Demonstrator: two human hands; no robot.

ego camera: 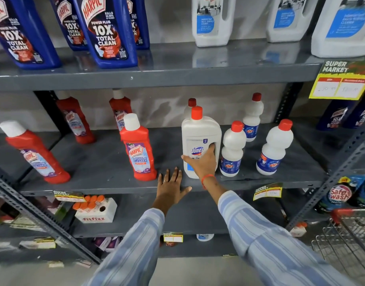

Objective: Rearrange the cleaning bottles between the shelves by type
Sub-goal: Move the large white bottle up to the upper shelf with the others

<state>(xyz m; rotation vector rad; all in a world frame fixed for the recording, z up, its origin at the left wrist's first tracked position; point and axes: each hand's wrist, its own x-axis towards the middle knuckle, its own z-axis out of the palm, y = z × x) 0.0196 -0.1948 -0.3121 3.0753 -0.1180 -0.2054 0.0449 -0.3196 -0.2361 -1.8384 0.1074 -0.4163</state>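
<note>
A white Domex bottle (200,133) with a red cap stands upright on the grey middle shelf (107,162). My right hand (202,162) wraps around its lower front. My left hand (172,186) lies flat and open on the shelf's front edge, just left of that bottle. Red Harpic bathroom cleaner bottles (139,149) stand to the left on the same shelf. White Rin bottles (232,149) with red caps stand to the right. Blue Harpic bottles (107,32) and white jugs (213,21) fill the upper shelf.
A yellow supermarket price tag (340,81) hangs at the upper right. The lower shelf holds a Fitfizz pack (96,209) with orange caps. A red-handled wire trolley (350,236) stands at bottom right, beside Safewash packs (340,195). Slanted grey shelf uprights (43,217) frame both sides.
</note>
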